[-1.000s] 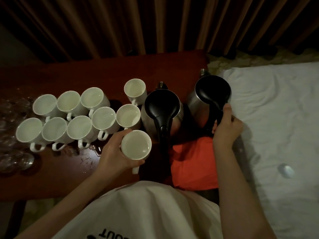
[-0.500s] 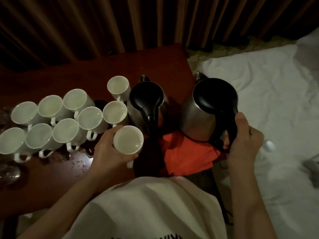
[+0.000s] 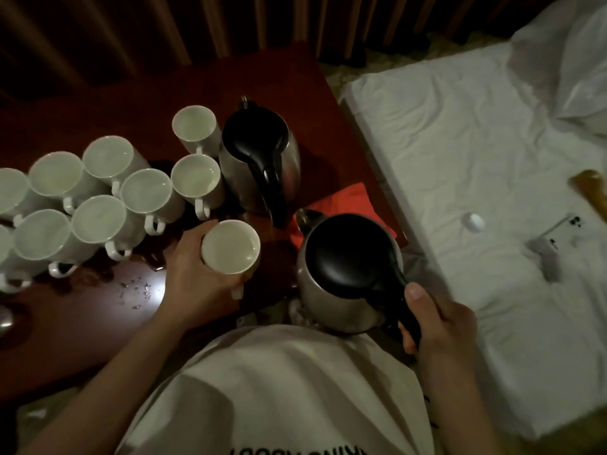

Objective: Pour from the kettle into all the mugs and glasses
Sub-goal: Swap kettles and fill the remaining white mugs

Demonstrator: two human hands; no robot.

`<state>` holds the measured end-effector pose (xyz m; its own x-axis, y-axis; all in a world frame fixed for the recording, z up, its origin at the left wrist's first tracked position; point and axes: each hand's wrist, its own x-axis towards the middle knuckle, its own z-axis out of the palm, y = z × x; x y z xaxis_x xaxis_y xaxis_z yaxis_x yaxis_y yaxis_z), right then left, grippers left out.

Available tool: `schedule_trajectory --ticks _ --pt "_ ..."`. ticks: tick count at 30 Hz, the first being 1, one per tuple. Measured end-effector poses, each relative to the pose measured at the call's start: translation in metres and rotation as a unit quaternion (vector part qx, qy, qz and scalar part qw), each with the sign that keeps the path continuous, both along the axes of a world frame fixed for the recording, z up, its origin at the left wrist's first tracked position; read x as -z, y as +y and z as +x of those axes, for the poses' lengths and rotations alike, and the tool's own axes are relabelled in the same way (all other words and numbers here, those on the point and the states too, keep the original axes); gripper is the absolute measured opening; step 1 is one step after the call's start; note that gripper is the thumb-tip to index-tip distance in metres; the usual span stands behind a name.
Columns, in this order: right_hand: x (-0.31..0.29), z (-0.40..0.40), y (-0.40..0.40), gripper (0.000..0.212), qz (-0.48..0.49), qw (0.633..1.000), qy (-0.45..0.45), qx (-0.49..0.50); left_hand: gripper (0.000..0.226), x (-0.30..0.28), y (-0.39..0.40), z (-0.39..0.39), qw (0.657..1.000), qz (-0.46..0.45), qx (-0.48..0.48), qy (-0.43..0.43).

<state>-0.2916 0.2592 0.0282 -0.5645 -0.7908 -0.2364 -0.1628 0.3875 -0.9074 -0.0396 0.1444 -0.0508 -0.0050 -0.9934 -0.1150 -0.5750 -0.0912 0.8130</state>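
Observation:
My right hand grips the black handle of a steel kettle with a black lid, held in the air near my chest, spout pointing up-left towards the mug. My left hand wraps around a white mug standing at the table's front, just left of the kettle's spout. A second steel kettle stands further back on the table. Several white mugs are clustered to the left, and two more mugs sit next to the second kettle. Any glasses lie at the dark far left, barely visible.
The dark red wooden table holds an orange cloth under the kettles and small spilled bits near its front. A bed with a white sheet fills the right, carrying a small white object and a phone. Brown curtains hang behind.
My right hand has lifted the right kettle off the table and carried it towards me and closer to the mug. My left hand keeps its hold on the mug.

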Motion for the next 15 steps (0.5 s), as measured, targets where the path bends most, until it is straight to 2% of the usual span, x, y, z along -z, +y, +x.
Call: schedule_trajectory --ticks 5,9,15 --pt "-0.010 0.017 0.009 0.064 0.008 0.997 0.039 -0.071 0.099 0.010 0.012 0.017 1.000 0.014 -0.005 0.013" --pt "-0.014 0.027 0.005 0.052 0.007 0.991 0.049 -0.127 0.096 0.009 0.020 0.028 1.000 0.006 -0.024 0.015" --pt "-0.012 0.045 -0.006 0.047 -0.006 0.979 0.055 -0.198 0.092 0.005 0.029 0.047 0.999 -0.005 -0.030 0.024"
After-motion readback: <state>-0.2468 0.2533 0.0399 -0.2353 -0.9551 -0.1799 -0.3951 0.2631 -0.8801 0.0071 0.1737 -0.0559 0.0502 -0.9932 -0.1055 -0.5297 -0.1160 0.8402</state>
